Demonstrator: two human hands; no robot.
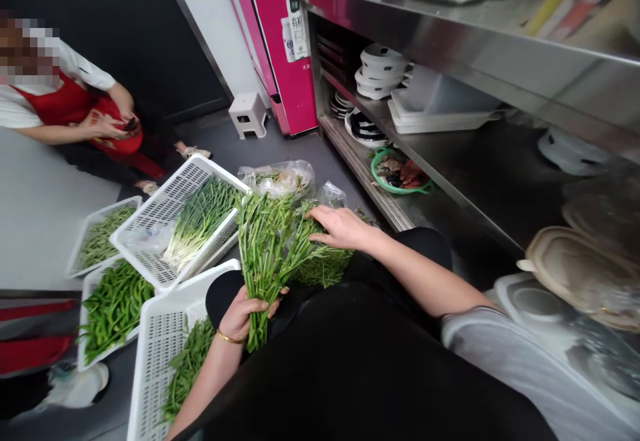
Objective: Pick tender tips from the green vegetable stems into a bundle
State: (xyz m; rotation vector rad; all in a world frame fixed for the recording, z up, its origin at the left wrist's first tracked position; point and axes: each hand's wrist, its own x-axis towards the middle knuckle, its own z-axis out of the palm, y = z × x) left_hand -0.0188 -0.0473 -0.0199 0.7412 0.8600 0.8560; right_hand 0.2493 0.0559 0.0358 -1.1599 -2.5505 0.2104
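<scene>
My left hand [250, 311] is wrapped round the lower stalks of a bunch of leafy green stems [267, 241], held upright over my lap. A gold-coloured bracelet circles that wrist. My right hand [340, 226] is at the right side of the bunch's top, its fingers stretched toward the leaves and touching them, with a gap showing between thumb and fingers. Below that hand lies a heap of thin green sprigs [323, 269]. Just beyond the bunch is a clear plastic bag [285, 178] with plant bits in it.
At left stand white crates holding spring onions [205, 218], green peppers [115, 308], green beans [107, 234] and leafy greens [193, 361]. A co-worker in a red apron [80, 108] sits beyond them. A steel shelf [450, 41] with dishes and a green basket [400, 188] borders the right. A white stool [249, 114] stands ahead.
</scene>
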